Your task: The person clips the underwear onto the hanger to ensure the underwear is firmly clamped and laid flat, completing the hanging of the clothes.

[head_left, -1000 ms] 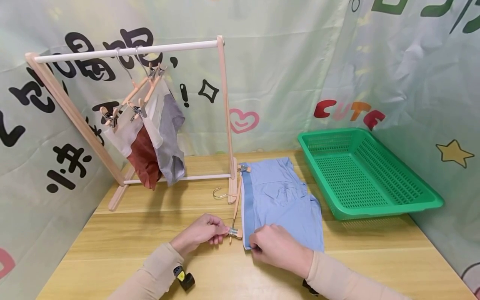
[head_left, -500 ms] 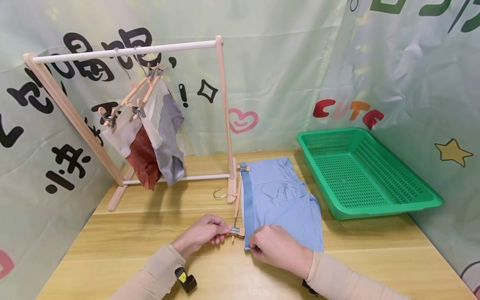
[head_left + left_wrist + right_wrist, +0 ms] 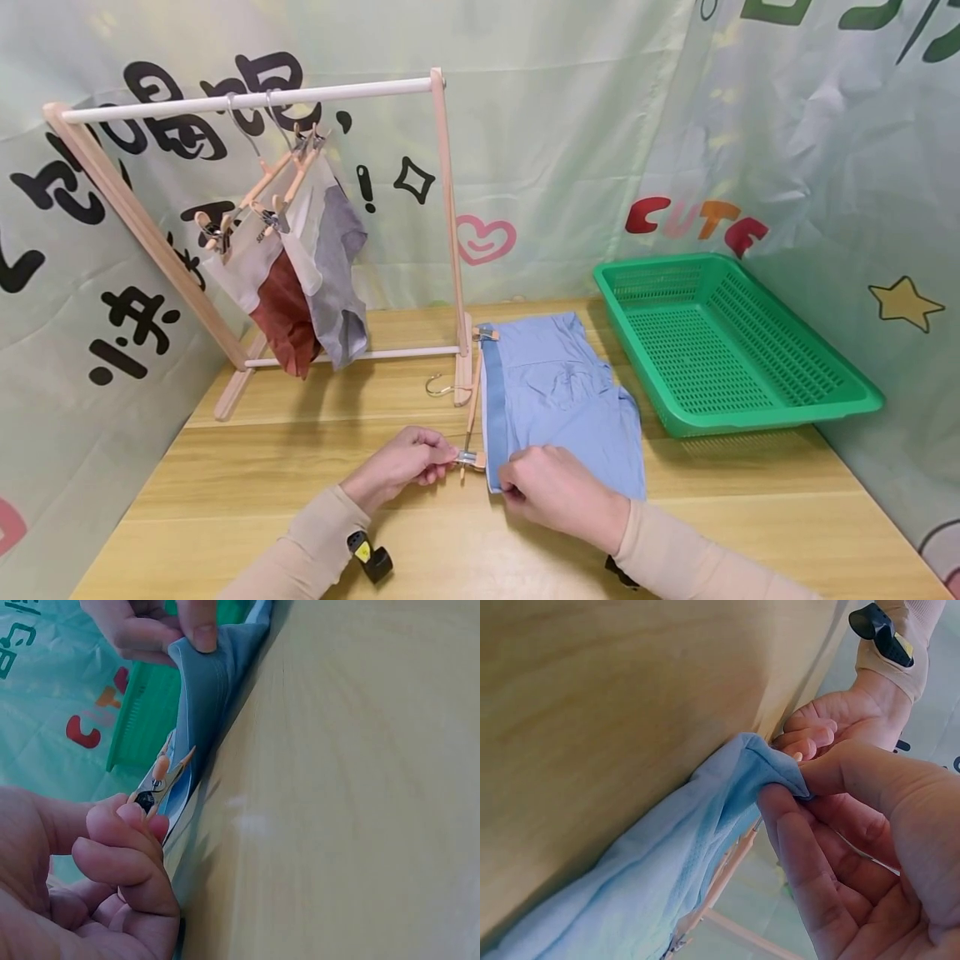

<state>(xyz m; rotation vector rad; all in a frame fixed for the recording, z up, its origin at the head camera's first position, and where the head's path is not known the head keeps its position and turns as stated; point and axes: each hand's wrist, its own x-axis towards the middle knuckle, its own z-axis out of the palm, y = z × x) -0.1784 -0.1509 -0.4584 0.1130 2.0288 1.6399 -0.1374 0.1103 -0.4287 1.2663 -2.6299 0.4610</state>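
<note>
A pair of light blue boxer briefs [image 3: 570, 383] lies flat on the table, its darker waistband toward the left. Alongside the waistband lies a wooden clip hanger [image 3: 474, 408], hook to the left. Its far clip [image 3: 486, 334] sits on the waistband's far corner. My left hand [image 3: 405, 462] pinches the near clip [image 3: 468, 459] by its handles; in the left wrist view this clip [image 3: 174, 778] has its jaws spread close to the waistband. With thumb and fingers, my right hand [image 3: 562, 496] pinches the near waistband corner [image 3: 780, 771], which looks slightly lifted in the right wrist view.
A wooden rack [image 3: 442, 208] with white rails stands at the back left. On it hang a brown-and-white garment [image 3: 288, 325] and a grey-and-white garment [image 3: 337, 275], both on clip hangers. A green perforated basket [image 3: 675, 429] stands at the right. Printed cloth hangs behind the table.
The left hand and the near clip shift only slightly beside the waistband. The right hand keeps its pinch on the corner, and the briefs stay in place.
</note>
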